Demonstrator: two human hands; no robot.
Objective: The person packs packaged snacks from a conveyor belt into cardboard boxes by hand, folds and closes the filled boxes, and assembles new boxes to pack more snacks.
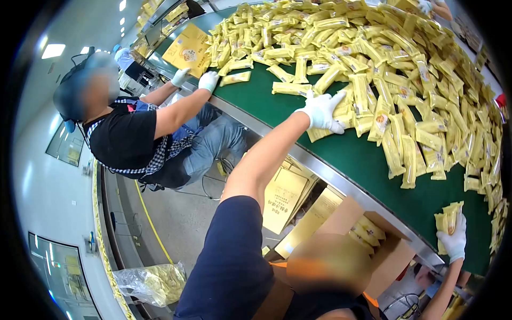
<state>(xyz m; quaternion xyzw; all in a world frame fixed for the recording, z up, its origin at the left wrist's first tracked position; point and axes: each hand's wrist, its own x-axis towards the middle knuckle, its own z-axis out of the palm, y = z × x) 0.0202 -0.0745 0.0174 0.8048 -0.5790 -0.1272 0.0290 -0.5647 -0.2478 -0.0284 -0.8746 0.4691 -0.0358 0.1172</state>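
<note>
My left hand, in a white glove, reaches over the green conveyor belt. Its fingers are spread against the near edge of a large heap of yellow wrapped snack packets. At the lower right my right hand, also gloved, is closed around a few upright snack packets at the belt's near side. Below the belt edge, close to my body, stands an open cardboard carton with several snack packets inside.
A co-worker sits to the left, gloved hands by a yellow box on the belt. Flat yellow cartons stand under the metal edge. A clear bag of yellow material lies on the floor. Another person's hand shows across the heap.
</note>
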